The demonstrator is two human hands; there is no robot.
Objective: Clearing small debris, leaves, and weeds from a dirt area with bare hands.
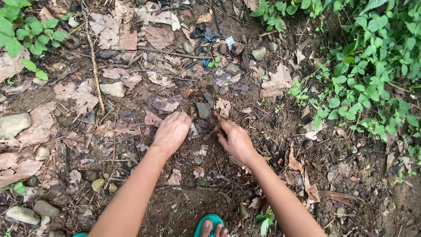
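A: Where are the hands?

B: Both are down on the soil (206, 206), among dry leaves. The left hand (172, 131) lies palm down, fingers together and curled into the dirt. I can't tell whether it grips anything.

A: And the right?

B: The right hand (237, 140) sits just beside it, fingers bent toward the left and tips pressed into the ground. Something small and dark may be pinched there, but it's too small to make out.

A: What's closest to them?

B: A grey stone (203, 110) just beyond the gap between the two hands, near both and touching neither. A brown leaf (222, 106) lies right beside it.

A: Any packages or labels?

B: Only a small pale scrap (230, 42) farther up, whitish-blue and crumpled, among pebbles. Its kind is unclear.

A: What else is there?

B: A long stick (94, 66) runs down the upper left, with a pale flat rock (113, 89) next to it. Green plants (368, 74) fill the right side. At the bottom edge, toes rest in a teal sandal (212, 224).
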